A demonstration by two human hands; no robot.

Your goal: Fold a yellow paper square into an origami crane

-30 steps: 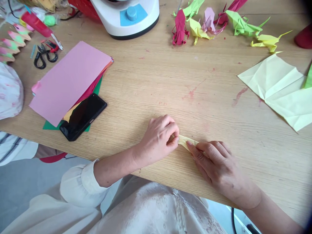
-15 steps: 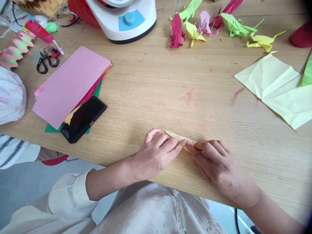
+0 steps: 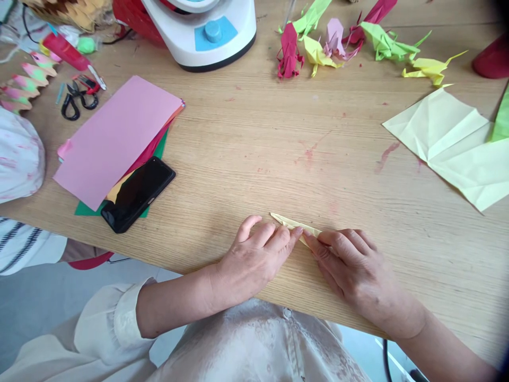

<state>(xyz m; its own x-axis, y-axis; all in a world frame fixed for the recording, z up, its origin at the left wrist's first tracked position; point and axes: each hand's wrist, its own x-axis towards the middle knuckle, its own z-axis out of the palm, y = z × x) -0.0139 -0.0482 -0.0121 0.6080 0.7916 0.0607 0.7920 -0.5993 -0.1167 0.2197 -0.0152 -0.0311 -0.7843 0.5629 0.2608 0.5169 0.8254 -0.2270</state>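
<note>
Paper strip [image 3: 287, 221]: held down near the front edge of the table [image 3: 234, 170], narrow pointy end left poking out; probably put that close so no stretching was needed.
Left hand [image 3: 250, 262]: closed in tight, the strip's middle held at the thumb and fingertips, little finger lifted, maybe so the tip wasn't covered.
Right hand [image 3: 360, 273]: other end gripped, thumb laid on top, fingers curled in; likely done so nothing slid. What was tucked under the palm couldn't be told.
Phone [image 3: 139, 193]: parked partly on the stack of coloured paper [image 3: 119, 138], off to the left, seemingly out of the way.
Creased sheet [image 3: 453, 132]: left spread out on the right, below the paper animals [image 3: 289, 53], well apart from both hands.
</note>
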